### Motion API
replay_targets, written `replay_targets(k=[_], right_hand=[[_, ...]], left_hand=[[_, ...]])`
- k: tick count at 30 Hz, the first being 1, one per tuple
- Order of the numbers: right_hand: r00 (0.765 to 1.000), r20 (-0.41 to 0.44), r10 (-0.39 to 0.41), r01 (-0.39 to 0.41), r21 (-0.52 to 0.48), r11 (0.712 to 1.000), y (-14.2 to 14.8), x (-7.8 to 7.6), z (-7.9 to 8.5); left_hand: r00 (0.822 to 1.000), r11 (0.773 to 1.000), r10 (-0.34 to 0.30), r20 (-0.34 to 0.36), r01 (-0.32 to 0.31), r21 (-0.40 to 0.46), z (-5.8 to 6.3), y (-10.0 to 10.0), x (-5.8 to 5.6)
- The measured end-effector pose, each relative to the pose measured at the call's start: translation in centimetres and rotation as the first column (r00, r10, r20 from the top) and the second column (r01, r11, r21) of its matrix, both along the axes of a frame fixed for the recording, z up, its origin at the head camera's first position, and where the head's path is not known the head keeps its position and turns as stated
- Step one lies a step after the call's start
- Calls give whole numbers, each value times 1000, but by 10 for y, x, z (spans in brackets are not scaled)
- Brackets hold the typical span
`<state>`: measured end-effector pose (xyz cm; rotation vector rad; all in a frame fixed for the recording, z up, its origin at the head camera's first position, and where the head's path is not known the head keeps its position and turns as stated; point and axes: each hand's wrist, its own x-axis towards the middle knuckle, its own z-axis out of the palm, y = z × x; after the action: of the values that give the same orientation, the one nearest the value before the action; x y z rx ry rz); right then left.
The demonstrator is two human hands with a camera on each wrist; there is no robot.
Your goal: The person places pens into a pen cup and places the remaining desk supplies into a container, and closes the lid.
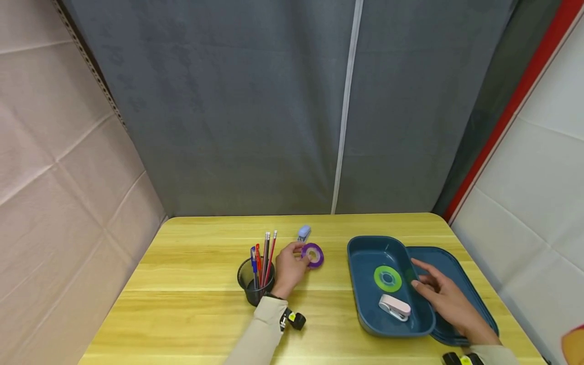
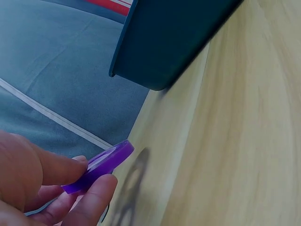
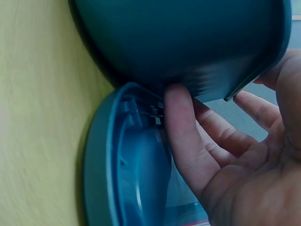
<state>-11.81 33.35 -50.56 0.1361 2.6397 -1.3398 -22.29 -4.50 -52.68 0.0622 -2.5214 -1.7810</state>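
Observation:
My left hand [image 1: 291, 266] pinches a roll of purple tape [image 1: 313, 255] between thumb and fingers. In the left wrist view the roll [image 2: 101, 167] is tilted, its shadow falling on the table. My right hand [image 1: 440, 294] holds the right wall of a dark blue plastic box [image 1: 360, 309], thumb over the rim. The right wrist view has one finger [image 3: 181, 127] pressed to the outer wall of the box [image 3: 188, 42]. Inside the box lie a green tape roll [image 1: 388, 272] and a small pale pink stapler [image 1: 394, 307]. A matching blue lid [image 1: 474, 289] lies partly under the box's right side.
A black mesh pen cup [image 1: 246, 279] with pens and pencils stands left of my left hand. Just behind that hand lies a small light blue object [image 1: 304, 232], partly hidden. A grey curtain [image 1: 251, 126] hangs behind the wooden table [image 1: 182, 294].

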Motion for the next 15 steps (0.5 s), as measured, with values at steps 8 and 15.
replay_targets(k=[8, 15], right_hand=[[1000, 5, -6, 6, 7, 1000, -1, 0, 1], [1000, 4, -5, 5, 11, 1000, -1, 0, 1]], left_hand=[[999, 997, -35, 33, 32, 74, 7, 3, 2], [999, 988, -44, 23, 40, 148, 14, 6, 0]])
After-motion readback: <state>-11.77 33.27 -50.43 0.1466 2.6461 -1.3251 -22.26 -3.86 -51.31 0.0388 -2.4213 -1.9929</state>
